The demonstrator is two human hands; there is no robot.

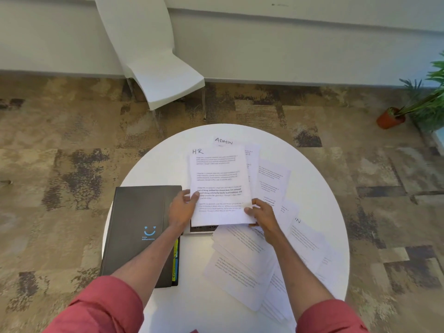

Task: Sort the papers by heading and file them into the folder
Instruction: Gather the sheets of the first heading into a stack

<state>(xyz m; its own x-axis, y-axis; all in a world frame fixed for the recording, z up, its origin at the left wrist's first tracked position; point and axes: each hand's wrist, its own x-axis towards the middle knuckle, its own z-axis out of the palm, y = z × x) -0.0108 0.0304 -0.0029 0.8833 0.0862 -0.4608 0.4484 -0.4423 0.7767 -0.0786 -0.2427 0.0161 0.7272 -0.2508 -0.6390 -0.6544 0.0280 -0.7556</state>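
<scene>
Sorting step: HR sheet in both hands.
Left hand and right hand pinch its lower edges; next, probably stack it by heading, closed folder waiting.

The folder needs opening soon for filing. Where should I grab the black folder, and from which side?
Take the black folder by its front cover's right long edge, coming from the right. It lies flat and closed, and the coloured tabs poke out there, so that is likely the opening side; lift the cover near its far corner.
</scene>
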